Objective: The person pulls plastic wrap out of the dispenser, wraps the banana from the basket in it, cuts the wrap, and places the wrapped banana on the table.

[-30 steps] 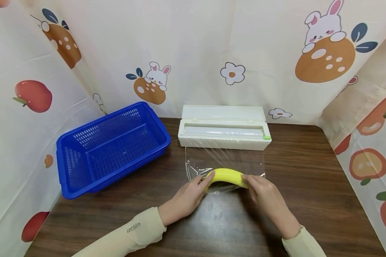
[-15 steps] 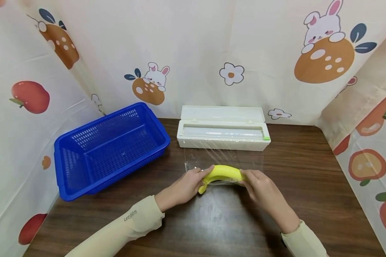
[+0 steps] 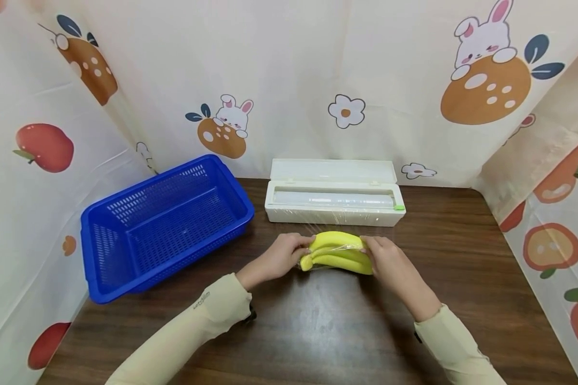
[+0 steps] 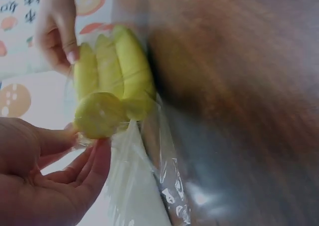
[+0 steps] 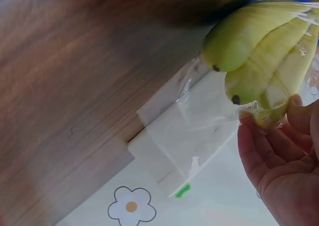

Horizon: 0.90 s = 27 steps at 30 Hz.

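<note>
A bunch of yellow bananas [image 3: 339,254] is held between both hands in front of the cling film dispenser [image 3: 334,216]. Clear cling film [image 4: 172,193] lies over the bunch, and a stretch of it runs back to the dispenser. My left hand [image 3: 280,256] pinches the stem end with film, thumb against fingers, as the left wrist view shows. At the tip end, my right hand [image 3: 391,263] grips a banana through the film. Dark tips show on two bananas in the right wrist view.
The dispenser's white lid [image 3: 334,170] stands raised at the back, with a film roll [image 3: 334,199] inside and a green slider [image 3: 398,207] at its right. A blue perforated basket [image 3: 168,289] sits on the wooden table [image 3: 289,347] at left. Printed curtains [image 3: 289,64] enclose the table.
Both hands have brought the bananas closer to the dispenser and rolled the bunch over, so several bananas and the stem end now face the head camera. Film now stretches across them.
</note>
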Each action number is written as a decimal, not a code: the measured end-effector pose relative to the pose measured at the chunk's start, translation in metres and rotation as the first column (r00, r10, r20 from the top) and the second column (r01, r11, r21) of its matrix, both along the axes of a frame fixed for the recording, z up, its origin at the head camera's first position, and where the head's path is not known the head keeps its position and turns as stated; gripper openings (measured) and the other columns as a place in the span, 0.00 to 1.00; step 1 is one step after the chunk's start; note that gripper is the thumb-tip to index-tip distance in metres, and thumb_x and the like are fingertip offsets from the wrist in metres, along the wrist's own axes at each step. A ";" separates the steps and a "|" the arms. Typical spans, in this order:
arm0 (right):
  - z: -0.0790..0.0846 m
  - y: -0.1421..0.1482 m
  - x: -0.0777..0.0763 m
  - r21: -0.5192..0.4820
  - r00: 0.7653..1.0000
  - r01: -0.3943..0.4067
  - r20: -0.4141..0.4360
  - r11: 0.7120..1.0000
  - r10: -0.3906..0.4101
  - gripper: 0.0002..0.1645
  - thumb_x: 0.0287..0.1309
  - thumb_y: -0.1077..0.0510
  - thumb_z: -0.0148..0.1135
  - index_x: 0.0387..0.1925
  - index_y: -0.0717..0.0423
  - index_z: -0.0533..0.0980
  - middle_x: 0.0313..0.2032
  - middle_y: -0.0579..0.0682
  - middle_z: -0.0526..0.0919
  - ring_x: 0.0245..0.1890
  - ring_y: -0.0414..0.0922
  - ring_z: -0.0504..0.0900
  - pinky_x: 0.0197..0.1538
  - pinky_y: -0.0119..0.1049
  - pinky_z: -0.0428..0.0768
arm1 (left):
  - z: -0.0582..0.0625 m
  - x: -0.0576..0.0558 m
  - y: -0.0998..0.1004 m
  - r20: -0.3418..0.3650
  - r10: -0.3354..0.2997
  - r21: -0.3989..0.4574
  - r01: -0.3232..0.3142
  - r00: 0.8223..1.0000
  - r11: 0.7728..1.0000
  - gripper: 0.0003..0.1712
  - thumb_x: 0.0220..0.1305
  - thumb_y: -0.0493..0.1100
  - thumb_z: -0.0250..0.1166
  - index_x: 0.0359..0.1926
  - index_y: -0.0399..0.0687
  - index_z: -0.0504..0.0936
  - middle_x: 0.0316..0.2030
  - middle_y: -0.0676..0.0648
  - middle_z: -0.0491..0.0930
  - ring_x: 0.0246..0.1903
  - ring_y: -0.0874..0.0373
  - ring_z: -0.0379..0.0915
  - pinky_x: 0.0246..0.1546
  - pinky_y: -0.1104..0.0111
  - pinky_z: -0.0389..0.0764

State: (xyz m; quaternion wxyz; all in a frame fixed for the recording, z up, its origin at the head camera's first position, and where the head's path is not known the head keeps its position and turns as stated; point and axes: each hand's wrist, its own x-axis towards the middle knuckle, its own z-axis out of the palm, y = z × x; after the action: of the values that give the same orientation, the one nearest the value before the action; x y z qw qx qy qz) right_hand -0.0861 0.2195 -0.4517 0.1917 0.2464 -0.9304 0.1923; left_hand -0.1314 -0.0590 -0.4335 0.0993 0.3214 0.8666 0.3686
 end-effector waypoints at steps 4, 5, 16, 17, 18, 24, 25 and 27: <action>-0.002 0.003 -0.010 0.021 0.999 0.006 0.039 1.000 -0.006 0.12 0.64 0.72 0.67 0.48 0.74 0.80 0.38 0.64 0.86 0.40 0.61 0.86 0.45 0.52 0.86 | -0.004 -0.011 0.003 0.058 0.107 0.076 -0.111 0.993 0.991 0.15 0.74 0.35 0.65 0.57 0.34 0.87 0.52 0.38 0.89 0.46 0.52 0.85 0.43 0.69 0.80; -0.002 0.003 -0.013 0.026 0.999 0.005 0.053 1.000 -0.006 0.11 0.65 0.72 0.66 0.48 0.74 0.80 0.38 0.64 0.86 0.40 0.61 0.86 0.45 0.53 0.86 | -0.005 -0.013 0.004 0.081 0.134 0.098 -0.141 0.988 0.985 0.14 0.74 0.36 0.65 0.55 0.35 0.88 0.51 0.39 0.89 0.44 0.53 0.85 0.42 0.70 0.80; -0.007 0.002 -0.035 0.101 0.960 0.048 0.269 0.994 -0.074 0.10 0.74 0.70 0.54 0.48 0.74 0.78 0.39 0.65 0.83 0.43 0.62 0.84 0.49 0.55 0.85 | -0.026 -0.026 0.011 0.281 0.294 0.190 -0.353 0.914 0.916 0.12 0.64 0.24 0.64 0.45 0.33 0.89 0.24 0.45 0.86 0.22 0.66 0.72 0.26 0.75 0.73; -0.008 0.002 -0.035 0.101 0.959 0.046 0.273 0.994 -0.072 0.09 0.74 0.70 0.55 0.48 0.74 0.78 0.39 0.64 0.82 0.43 0.62 0.83 0.49 0.55 0.84 | -0.028 -0.026 0.011 0.261 0.297 0.175 -0.348 0.919 0.921 0.14 0.62 0.22 0.63 0.46 0.33 0.89 0.23 0.46 0.85 0.21 0.66 0.71 0.25 0.75 0.72; -0.008 0.001 -0.036 0.097 0.960 0.040 0.274 0.994 -0.065 0.09 0.74 0.70 0.55 0.47 0.75 0.78 0.39 0.64 0.82 0.44 0.62 0.83 0.49 0.55 0.84 | -0.030 -0.025 0.011 0.233 0.301 0.162 -0.342 0.925 0.926 0.15 0.61 0.22 0.63 0.46 0.34 0.89 0.23 0.46 0.84 0.21 0.66 0.71 0.24 0.75 0.72; -0.010 0.002 -0.039 0.090 0.977 0.003 0.211 0.996 -0.022 0.06 0.73 0.71 0.58 0.45 0.74 0.78 0.35 0.61 0.77 0.38 0.58 0.79 0.44 0.52 0.83 | -0.029 -0.023 0.008 -0.031 0.350 0.198 -0.338 0.936 0.920 0.14 0.70 0.26 0.62 0.53 0.32 0.87 0.37 0.39 0.90 0.28 0.56 0.83 0.32 0.66 0.84; -0.010 0.003 -0.040 0.092 0.978 0.002 0.206 0.996 -0.021 0.06 0.73 0.71 0.58 0.45 0.73 0.78 0.35 0.61 0.76 0.37 0.56 0.78 0.42 0.51 0.82 | -0.029 -0.023 0.008 -0.101 0.356 0.225 -0.327 0.929 0.918 0.14 0.72 0.27 0.62 0.55 0.31 0.86 0.41 0.37 0.90 0.32 0.53 0.86 0.36 0.64 0.86; -0.010 0.005 -0.042 0.085 0.974 0.002 0.224 0.996 -0.021 0.06 0.72 0.71 0.58 0.45 0.73 0.78 0.37 0.61 0.74 0.35 0.54 0.75 0.40 0.50 0.80 | -0.026 -0.023 0.009 -0.233 0.345 0.273 -0.279 0.909 0.921 0.15 0.74 0.29 0.62 0.57 0.29 0.84 0.48 0.35 0.89 0.42 0.48 0.88 0.45 0.59 0.88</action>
State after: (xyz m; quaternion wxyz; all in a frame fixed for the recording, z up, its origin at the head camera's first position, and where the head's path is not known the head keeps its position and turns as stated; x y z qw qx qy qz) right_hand -0.1279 0.2247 -0.4621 0.0758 0.2254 -0.9548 0.1786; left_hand -0.1545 -0.0504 -0.4594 -0.1217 0.2357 0.8627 0.4306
